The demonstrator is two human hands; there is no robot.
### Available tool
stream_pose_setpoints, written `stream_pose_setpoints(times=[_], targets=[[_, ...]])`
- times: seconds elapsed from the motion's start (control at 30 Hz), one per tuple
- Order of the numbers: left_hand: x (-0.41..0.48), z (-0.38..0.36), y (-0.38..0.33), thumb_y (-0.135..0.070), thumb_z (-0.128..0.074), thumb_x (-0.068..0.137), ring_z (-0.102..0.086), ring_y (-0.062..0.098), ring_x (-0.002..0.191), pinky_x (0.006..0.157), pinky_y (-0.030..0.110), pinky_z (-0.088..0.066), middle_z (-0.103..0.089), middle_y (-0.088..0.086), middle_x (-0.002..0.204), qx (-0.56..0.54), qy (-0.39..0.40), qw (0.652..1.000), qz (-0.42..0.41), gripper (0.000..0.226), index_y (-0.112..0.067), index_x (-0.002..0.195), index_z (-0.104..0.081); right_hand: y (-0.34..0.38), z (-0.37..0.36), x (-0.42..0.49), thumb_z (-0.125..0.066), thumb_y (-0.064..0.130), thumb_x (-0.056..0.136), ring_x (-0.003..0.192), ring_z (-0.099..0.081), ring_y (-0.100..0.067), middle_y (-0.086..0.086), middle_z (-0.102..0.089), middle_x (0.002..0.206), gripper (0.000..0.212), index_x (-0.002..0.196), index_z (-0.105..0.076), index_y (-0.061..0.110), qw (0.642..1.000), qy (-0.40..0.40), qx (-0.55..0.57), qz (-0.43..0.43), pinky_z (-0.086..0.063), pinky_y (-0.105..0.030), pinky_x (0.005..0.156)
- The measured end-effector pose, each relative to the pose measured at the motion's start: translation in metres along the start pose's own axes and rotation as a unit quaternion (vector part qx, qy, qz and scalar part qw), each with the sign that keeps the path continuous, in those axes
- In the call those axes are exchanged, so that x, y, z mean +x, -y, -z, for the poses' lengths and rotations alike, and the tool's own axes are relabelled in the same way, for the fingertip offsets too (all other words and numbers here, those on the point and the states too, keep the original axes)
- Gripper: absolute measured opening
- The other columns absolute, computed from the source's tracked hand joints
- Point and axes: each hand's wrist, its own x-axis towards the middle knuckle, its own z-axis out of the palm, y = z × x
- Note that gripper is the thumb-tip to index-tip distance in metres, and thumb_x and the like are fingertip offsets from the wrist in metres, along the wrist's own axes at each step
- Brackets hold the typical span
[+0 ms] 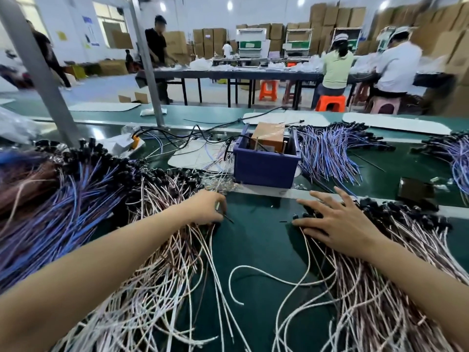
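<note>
Our left hand (205, 208) pinches a wire (229, 219) tip; our right hand (337, 224) lies flat, fingers spread, on the pile (380, 262). Pulling may snag tangled neighbours.

Bright, even light from round ceiling lamps (229, 5) and a window (109, 16). Shadows faint. Wide-angle bending: grey post (35, 62) leans at left edge. Blur on blue wire bundle (38, 189), stacked cartons (441, 29), pink wires (380, 321) at bottom edge; centre sharp.
</note>
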Motion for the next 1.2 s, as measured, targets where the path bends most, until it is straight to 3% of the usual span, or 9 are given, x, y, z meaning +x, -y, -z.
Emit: stream_pose_setpoints(times=[0.1, 0.2, 0.33, 0.53, 0.63, 0.77, 0.87, 0.93, 1.2], targets=[[0.007, 0.017, -0.011, -0.012, -0.066, 0.087, -0.058, -0.002, 0.048, 0.049, 0.008, -0.044, -0.064, -0.004, 0.079, -0.185, -0.065, 0.98, -0.005, 0.021, -0.017, 0.108, -0.064, 0.002, 0.007, -0.003, 0.005, 0.064, 0.086, 0.149, -0.005, -0.019, 0.01, -0.017, 0.16, 0.067, 0.14, -0.034, 0.054, 0.998, -0.062, -0.022, 0.012, 0.0, -0.056, 0.117], [0.01, 0.049, -0.039, -0.01, -0.066, 0.089, -0.06, 0.005, 0.055, 0.055, 0.015, -0.05, -0.065, 0.0, 0.076, -0.355, -0.132, 0.924, -0.049, 0.012, -0.015, 0.1, -0.068, 0.018, 0.021, -0.008, -0.034, 0.054, 0.094, 0.12, -0.057, -0.027, -0.003, -0.064, 0.124, 0.048, 0.127, -0.061, 0.029, 0.95, -0.263, 0.165, -0.032, -0.041, -0.046, 0.101], [0.006, 0.07, -0.09, -0.007, -0.066, 0.088, -0.063, 0.006, 0.061, 0.059, 0.016, -0.053, -0.062, 0.003, 0.077, -0.491, -0.105, 0.857, -0.112, 0.004, -0.01, 0.088, -0.064, 0.055, 0.07, 0.009, -0.049, 0.048, 0.094, 0.043, -0.056, -0.017, -0.005, -0.065, 0.057, 0.04, 0.119, -0.058, 0.019, 0.612, -0.128, 0.768, -0.138, -0.042, -0.023, 0.04], [-0.015, 0.059, -0.123, -0.008, -0.066, 0.088, -0.063, 0.009, 0.07, 0.064, 0.018, -0.054, -0.066, 0.003, 0.077, -0.542, -0.09, 0.82, -0.161, 0.005, -0.011, 0.092, -0.064, 0.065, 0.089, 0.016, -0.036, 0.049, 0.099, 0.053, -0.065, -0.023, -0.019, -0.07, 0.072, 0.059, 0.085, -0.063, -0.001, 0.283, 0.048, 0.939, -0.189, -0.052, -0.022, 0.044], [-0.045, 0.053, -0.118, -0.006, -0.07, 0.085, -0.064, 0.008, 0.074, 0.072, 0.018, -0.052, -0.068, -0.003, 0.081, -0.436, 0.025, 0.852, -0.289, 0.013, -0.012, 0.096, -0.067, 0.059, 0.083, 0.016, -0.044, 0.011, 0.097, 0.059, -0.066, -0.021, -0.016, -0.068, 0.074, 0.023, 0.084, -0.06, 0.0, 0.296, 0.005, 0.929, -0.223, -0.054, -0.021, 0.046], [-0.071, 0.024, -0.111, -0.006, -0.078, 0.077, -0.062, 0.013, 0.09, 0.083, 0.027, -0.054, -0.065, 0.005, 0.098, -0.201, 0.019, 0.901, -0.385, 0.02, -0.007, 0.096, -0.072, 0.055, 0.081, 0.017, -0.041, -0.002, 0.098, 0.057, -0.066, -0.017, -0.015, -0.072, 0.078, 0.033, 0.118, -0.051, 0.022, 0.318, -0.065, 0.924, -0.203, -0.056, -0.023, 0.052], [-0.074, 0.01, -0.101, -0.017, -0.077, 0.079, -0.063, 0.012, 0.087, 0.084, 0.036, -0.056, -0.065, 0.004, 0.093, -0.314, 0.024, 0.896, -0.312, 0.011, -0.015, 0.088, -0.071, 0.052, 0.081, 0.016, -0.044, 0.003, 0.099, 0.046, -0.056, -0.009, -0.01, -0.075, 0.086, 0.042, 0.123, -0.029, 0.034, 0.349, -0.106, 0.912, -0.185, -0.044, -0.015, 0.041], [-0.063, 0.007, -0.096, -0.028, -0.072, 0.084, -0.059, 0.015, 0.073, 0.077, 0.04, -0.053, -0.065, 0.004, 0.075, -0.411, -0.067, 0.889, -0.191, 0.016, -0.016, 0.075, -0.067, 0.052, 0.079, 0.014, -0.045, 0.005, 0.098, 0.042, -0.05, -0.006, -0.006, -0.076, 0.085, 0.019, 0.112, -0.05, 0.015, 0.37, -0.109, 0.905, -0.179, -0.037, -0.012, 0.039], [-0.013, 0.017, -0.102, -0.02, -0.039, 0.103, -0.069, 0.01, 0.06, 0.057, 0.021, -0.057, -0.073, 0.0, 0.07, -0.783, -0.03, 0.619, 0.064, 0.028, -0.009, 0.095, -0.064, 0.085, 0.06, 0.007, -0.053, 0.021, 0.097, 0.035, -0.028, -0.003, 0.004, -0.065, 0.055, 0.027, 0.078, -0.071, 0.015, 0.477, -0.088, 0.833, -0.265, -0.021, -0.012, 0.031]])
